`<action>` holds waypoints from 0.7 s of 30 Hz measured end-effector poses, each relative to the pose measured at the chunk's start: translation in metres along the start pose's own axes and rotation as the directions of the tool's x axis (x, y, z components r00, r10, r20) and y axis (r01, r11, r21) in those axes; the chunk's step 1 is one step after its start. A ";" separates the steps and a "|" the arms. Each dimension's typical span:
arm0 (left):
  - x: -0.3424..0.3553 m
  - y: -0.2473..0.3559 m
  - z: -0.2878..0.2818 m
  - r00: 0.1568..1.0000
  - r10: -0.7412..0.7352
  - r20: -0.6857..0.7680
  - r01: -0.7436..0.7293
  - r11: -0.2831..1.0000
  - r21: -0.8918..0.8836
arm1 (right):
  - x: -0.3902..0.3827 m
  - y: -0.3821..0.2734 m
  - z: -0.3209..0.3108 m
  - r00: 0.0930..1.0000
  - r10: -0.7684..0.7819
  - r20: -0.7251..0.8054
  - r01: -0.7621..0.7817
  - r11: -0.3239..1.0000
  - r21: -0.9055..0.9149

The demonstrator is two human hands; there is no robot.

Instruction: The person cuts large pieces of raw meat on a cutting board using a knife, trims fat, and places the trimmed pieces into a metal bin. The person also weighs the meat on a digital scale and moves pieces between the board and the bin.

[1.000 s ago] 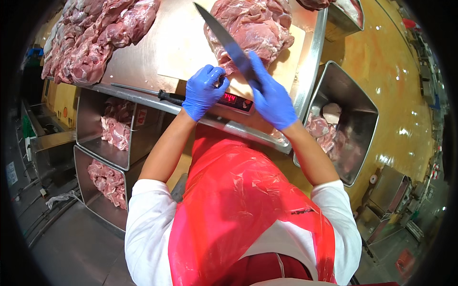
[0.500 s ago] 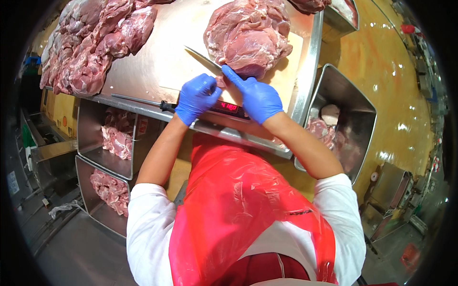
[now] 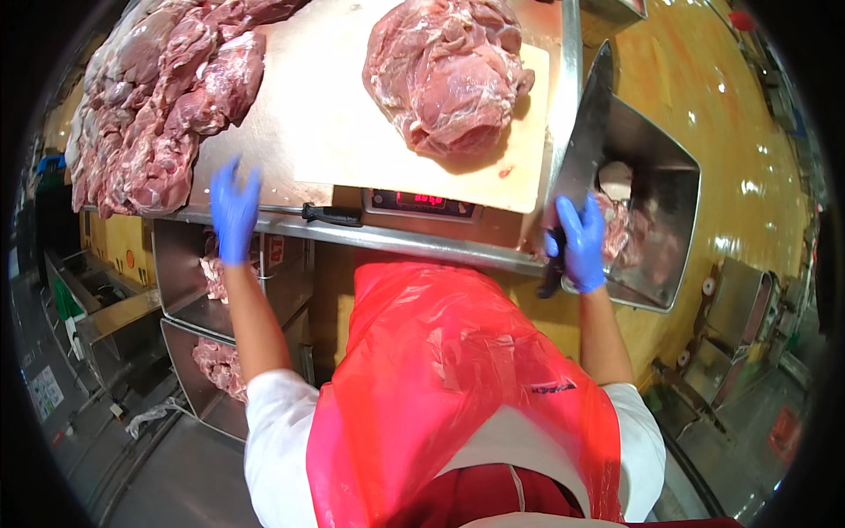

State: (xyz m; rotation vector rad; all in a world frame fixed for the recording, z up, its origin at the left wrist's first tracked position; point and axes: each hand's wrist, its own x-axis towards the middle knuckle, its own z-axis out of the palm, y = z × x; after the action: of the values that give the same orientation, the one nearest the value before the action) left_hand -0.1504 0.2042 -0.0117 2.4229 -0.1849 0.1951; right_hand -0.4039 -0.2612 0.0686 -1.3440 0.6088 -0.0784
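Observation:
My right hand (image 3: 581,242), in a blue glove, grips a butcher's knife (image 3: 588,128) by its dark handle. The broad blade points away from me, over the table's right edge and the metal bin there. My left hand (image 3: 234,213), gloved too, is at the table's front edge with fingers spread and nothing in them. Beside it lies a sharpening steel (image 3: 333,215) with a black handle. A large rounded piece of raw meat (image 3: 447,79) rests on the pale cutting board (image 3: 352,158). One small red scrap (image 3: 504,172) lies near the board's right corner.
A scale (image 3: 422,202) with a red lit display shows below the board's near edge. Raw meat (image 3: 163,106) is heaped at the table's far left. Metal bins holding meat stand at the right (image 3: 678,238) and below the left edge (image 3: 180,299).
My hands have parted from over the board's near edge. The left moved left; the right swung right with the knife, its blade now upright in view. More of the scale shows.

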 end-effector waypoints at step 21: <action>0.030 0.169 0.127 0.995 0.078 0.063 -0.041 0.891 -0.453 | 0.197 -0.008 0.076 0.820 -0.165 -0.548 0.383 0.869 0.313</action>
State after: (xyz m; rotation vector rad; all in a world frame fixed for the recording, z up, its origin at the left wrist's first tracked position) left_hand -0.1410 -0.0084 0.0055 1.9616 -0.3055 0.0714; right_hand -0.2013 -0.2736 0.0110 -0.9806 0.7762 -0.7905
